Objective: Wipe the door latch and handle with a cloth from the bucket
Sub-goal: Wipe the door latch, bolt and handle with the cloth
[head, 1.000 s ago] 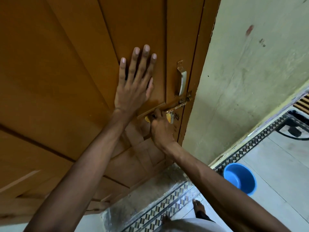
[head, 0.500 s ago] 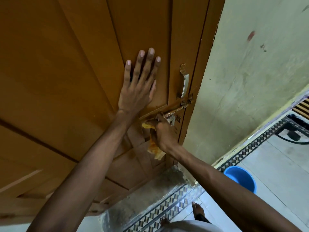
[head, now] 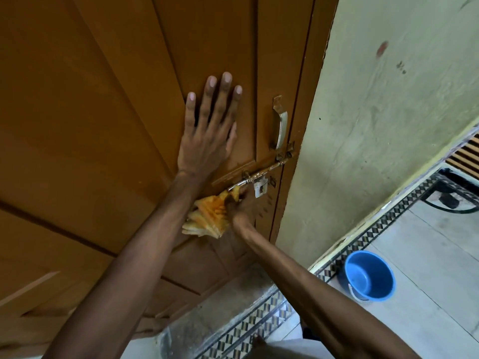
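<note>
The cloth point(head: 210, 216) looks soft and light, so it is best squeezed in a bunch – that is how the right hand point(head: 239, 203) grips it, just under the latch point(head: 259, 174) on the door point(head: 103, 125). It is yellow and crumpled. The left hand point(head: 207, 141) lies flat and open on the door. The handle point(head: 281, 125) is hard, shiny metal.

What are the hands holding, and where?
The right hand grips a crumpled orange-yellow cloth by its upper end, near the metal door latch. The left hand holds nothing, lying flat on the brown wooden door.
</note>
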Demonstrator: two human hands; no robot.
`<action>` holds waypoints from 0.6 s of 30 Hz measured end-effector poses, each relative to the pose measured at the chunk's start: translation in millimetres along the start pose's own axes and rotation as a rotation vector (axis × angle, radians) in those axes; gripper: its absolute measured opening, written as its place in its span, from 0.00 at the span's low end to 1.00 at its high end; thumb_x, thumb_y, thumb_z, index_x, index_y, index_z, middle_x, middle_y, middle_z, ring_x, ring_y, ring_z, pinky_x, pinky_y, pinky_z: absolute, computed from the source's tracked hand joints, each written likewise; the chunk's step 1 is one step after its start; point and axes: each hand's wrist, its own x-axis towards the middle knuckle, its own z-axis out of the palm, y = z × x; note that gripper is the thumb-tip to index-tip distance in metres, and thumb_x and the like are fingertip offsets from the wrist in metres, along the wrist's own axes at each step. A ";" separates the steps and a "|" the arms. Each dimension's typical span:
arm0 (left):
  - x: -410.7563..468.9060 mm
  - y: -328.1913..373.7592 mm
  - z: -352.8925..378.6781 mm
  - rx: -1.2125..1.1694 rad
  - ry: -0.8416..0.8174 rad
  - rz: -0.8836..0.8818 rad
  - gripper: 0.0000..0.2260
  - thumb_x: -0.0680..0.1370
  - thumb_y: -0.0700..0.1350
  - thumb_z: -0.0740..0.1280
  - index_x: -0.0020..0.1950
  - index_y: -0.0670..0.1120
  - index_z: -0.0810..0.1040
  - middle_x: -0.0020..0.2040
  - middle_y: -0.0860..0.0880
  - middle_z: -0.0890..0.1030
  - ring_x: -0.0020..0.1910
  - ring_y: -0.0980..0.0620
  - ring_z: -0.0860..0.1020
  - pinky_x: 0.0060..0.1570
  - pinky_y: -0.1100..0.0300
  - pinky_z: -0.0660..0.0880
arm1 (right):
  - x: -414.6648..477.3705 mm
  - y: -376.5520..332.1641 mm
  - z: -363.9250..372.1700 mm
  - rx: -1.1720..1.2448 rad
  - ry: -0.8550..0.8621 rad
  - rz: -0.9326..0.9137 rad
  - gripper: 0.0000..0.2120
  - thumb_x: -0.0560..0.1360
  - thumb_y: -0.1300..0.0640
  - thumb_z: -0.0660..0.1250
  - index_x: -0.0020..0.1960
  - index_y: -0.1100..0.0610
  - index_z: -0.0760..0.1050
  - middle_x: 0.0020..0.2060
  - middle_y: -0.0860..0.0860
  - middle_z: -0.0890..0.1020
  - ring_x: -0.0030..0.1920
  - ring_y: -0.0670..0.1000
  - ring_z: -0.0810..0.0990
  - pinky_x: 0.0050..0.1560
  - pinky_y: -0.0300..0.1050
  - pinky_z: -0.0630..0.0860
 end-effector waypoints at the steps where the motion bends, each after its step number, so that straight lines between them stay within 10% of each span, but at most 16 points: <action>1: 0.2 0.2 -0.2 -0.002 -0.004 0.001 0.25 0.86 0.54 0.54 0.83 0.49 0.60 0.80 0.46 0.65 0.78 0.44 0.66 0.76 0.43 0.54 | -4.3 0.0 1.8 -0.035 -0.012 -0.035 0.13 0.69 0.68 0.65 0.43 0.53 0.65 0.34 0.43 0.69 0.35 0.45 0.70 0.39 0.51 0.72; 11: 0.8 0.1 -0.3 0.007 0.004 0.011 0.25 0.86 0.54 0.54 0.83 0.49 0.60 0.80 0.46 0.66 0.78 0.44 0.66 0.75 0.43 0.55 | 20.3 10.7 -9.3 0.154 0.138 0.175 0.06 0.73 0.65 0.67 0.46 0.61 0.70 0.37 0.51 0.75 0.37 0.49 0.74 0.38 0.43 0.72; 18: 0.0 1.5 -0.3 0.021 0.004 0.007 0.25 0.86 0.54 0.53 0.83 0.49 0.59 0.80 0.46 0.65 0.78 0.44 0.66 0.76 0.43 0.56 | 5.2 28.6 -3.4 0.208 -0.122 0.193 0.06 0.73 0.63 0.68 0.44 0.56 0.72 0.40 0.53 0.79 0.42 0.51 0.78 0.48 0.53 0.78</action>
